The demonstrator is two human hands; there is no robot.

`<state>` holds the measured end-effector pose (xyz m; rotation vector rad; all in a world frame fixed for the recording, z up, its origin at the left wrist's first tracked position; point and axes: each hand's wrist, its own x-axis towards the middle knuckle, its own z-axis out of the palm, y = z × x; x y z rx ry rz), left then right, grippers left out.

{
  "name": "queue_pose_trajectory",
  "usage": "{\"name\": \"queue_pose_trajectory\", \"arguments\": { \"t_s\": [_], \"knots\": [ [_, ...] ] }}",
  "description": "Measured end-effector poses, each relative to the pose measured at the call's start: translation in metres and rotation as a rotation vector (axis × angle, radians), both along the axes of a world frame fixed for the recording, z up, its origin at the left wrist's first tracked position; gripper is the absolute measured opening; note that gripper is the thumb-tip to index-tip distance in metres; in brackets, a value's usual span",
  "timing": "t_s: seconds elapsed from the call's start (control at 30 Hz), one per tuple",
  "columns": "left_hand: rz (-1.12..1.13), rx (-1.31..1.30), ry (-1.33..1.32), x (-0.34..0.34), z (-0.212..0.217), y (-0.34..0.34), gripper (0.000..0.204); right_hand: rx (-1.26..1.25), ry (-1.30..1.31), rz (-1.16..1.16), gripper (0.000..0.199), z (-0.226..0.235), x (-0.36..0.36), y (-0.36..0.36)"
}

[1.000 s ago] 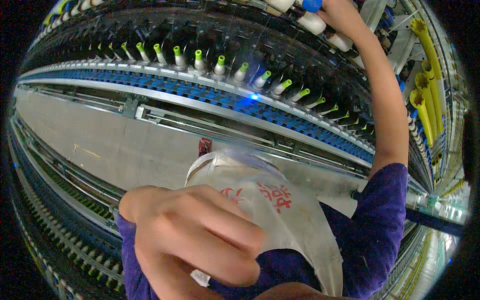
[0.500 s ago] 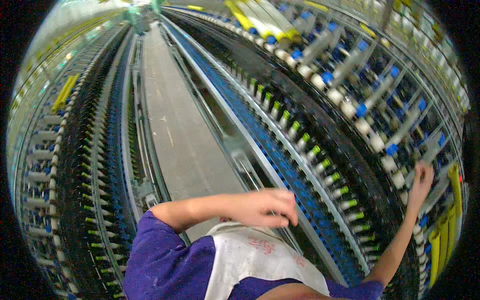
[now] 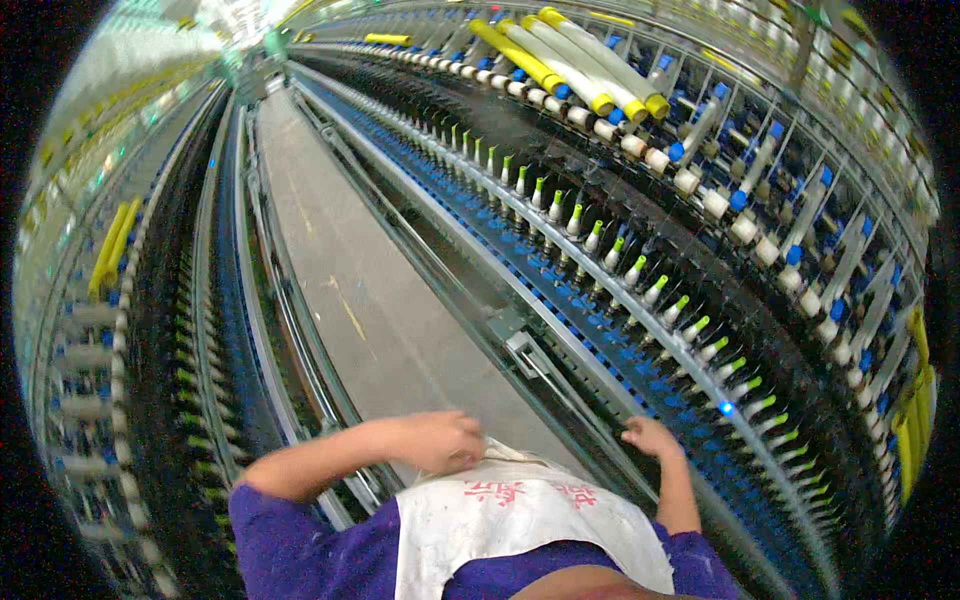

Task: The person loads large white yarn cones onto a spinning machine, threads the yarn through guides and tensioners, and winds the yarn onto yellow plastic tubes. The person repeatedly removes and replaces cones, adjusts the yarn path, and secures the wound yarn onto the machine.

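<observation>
My left hand (image 3: 450,443) is closed, its fingers curled at the upper edge of the white apron (image 3: 540,512) in front of my body. Whether it grips the cloth or something small is hidden. Off to the right, my right hand (image 3: 655,437) hovers by the lower front of the spinning frame, thumb and fingers drawn together; anything between them is too small to make out. Beyond that hand runs a long row of bobbins (image 3: 593,237) with bright green tops and white yarn, behind a metal rail (image 3: 640,318).
Above the bobbins, white rollers (image 3: 715,204) and blue-ended arms line the frame. Long yellow-ended rolls (image 3: 590,75) lie across its top. A second spinning frame (image 3: 190,330) borders the left side of the grey aisle floor (image 3: 360,290). Yellow tubes (image 3: 115,245) rest on it.
My right hand has come down and inward from the upper rollers to the front of the frame. My left hand has drawn back to the apron, its fingers closing. The view has turned slightly right.
</observation>
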<state>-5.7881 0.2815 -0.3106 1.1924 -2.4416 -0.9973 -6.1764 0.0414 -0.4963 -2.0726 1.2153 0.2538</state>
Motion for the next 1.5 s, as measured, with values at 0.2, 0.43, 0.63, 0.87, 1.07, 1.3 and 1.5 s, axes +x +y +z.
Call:
{"name": "queue_pose_trajectory", "arguments": {
  "t_s": [0.2,0.43,0.63,0.87,1.07,1.3,1.5],
  "knots": [
    [0.035,0.294,-0.134,0.096,-0.001,0.066,0.026,-0.064,-0.059,0.138,0.047,0.078,0.155,-0.039],
    [0.190,0.471,-0.205,0.173,-0.021,0.068,0.043,-0.181,-0.382,0.144,0.042,0.176,0.313,-0.130],
    [0.605,0.250,-0.235,0.247,0.000,0.010,0.042,-0.600,-0.724,0.116,0.025,0.285,0.421,-0.245],
    [0.460,0.514,-0.226,0.307,-0.018,-0.026,0.039,-1.461,-0.441,-0.044,0.036,0.406,0.479,-0.387],
    [0.222,0.650,0.001,0.413,-0.056,-0.061,0.048,-1.187,-0.045,-0.396,0.062,0.419,0.474,-0.464],
    [-0.028,0.465,0.140,0.536,-0.016,-0.087,0.043,-1.168,0.005,-0.510,0.067,0.438,0.488,-0.400],
    [-0.079,0.501,0.060,0.591,0.010,-0.104,0.041,-1.201,-0.244,-0.541,0.062,0.430,0.521,-0.320]
  ]
}}
